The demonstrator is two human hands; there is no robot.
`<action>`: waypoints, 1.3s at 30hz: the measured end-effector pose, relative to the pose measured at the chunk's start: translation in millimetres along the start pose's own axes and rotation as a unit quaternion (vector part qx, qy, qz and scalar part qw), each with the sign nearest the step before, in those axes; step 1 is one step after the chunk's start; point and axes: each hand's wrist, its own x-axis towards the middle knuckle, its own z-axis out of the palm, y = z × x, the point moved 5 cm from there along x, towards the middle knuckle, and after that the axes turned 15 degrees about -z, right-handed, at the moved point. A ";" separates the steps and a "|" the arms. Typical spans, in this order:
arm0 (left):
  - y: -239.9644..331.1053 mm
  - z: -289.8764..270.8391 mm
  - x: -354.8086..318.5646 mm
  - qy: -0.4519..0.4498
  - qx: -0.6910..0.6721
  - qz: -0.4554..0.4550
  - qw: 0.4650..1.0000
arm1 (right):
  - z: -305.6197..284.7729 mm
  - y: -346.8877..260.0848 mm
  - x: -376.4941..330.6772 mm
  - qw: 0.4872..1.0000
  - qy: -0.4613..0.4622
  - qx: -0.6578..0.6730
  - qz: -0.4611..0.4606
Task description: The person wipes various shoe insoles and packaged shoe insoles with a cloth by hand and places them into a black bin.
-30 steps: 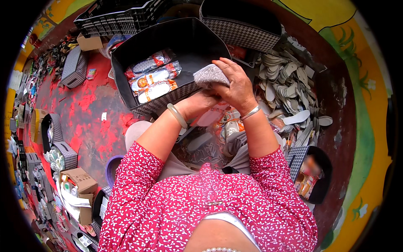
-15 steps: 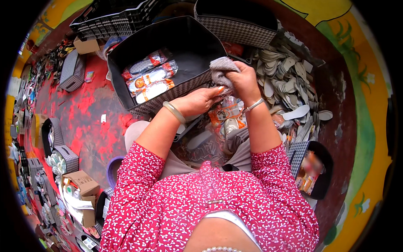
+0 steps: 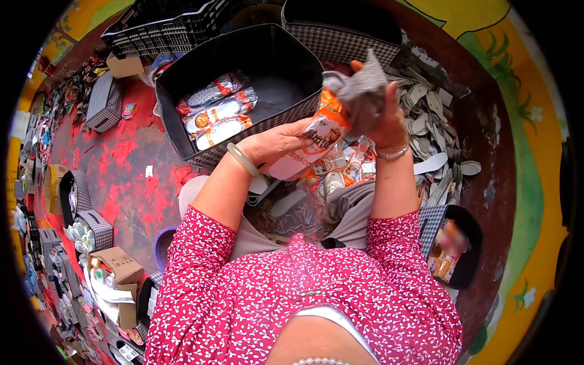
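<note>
My left hand [image 3: 278, 143] is closed on an orange-and-clear packet of insoles [image 3: 329, 125], held slanting above my lap. In my right hand [image 3: 388, 126] is a bunched grey cloth [image 3: 365, 85], raised beside the packet's top end; motion blurs it somewhat. Just beyond my left hand stands a large black-lined fabric bin [image 3: 285, 67] with a checked outside. Several packed pairs of insoles [image 3: 220, 114] lie in its left part. More orange packets [image 3: 350, 163] are heaped beneath my hands, partly hidden by them.
Loose pale insoles [image 3: 426, 118] form a big pile at the right. A second checked bin [image 3: 347, 45] and a black crate [image 3: 164, 36] stand at the back. At the right is a smaller bin [image 3: 468, 258]; a cardboard box [image 3: 118, 264] and purple basin [image 3: 163, 246] sit left.
The cloth has moved right with my right hand and now spreads loosely upward. The packet in my left hand, mostly covered before, now shows along its length.
</note>
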 end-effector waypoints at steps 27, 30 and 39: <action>-11.5 -21.9 13.2 0.028 -0.239 0.039 0.970 | -12.6 10.0 0.7 0.968 0.119 -0.221 -0.028; -23.1 -37.2 19.6 0.057 -0.267 0.023 0.962 | 9.4 66.7 -5.9 0.953 -0.022 -0.303 0.009; -15.4 -75.7 4.0 0.050 -0.469 0.150 0.869 | 64.5 88.1 -28.4 0.725 -0.319 -0.596 -0.132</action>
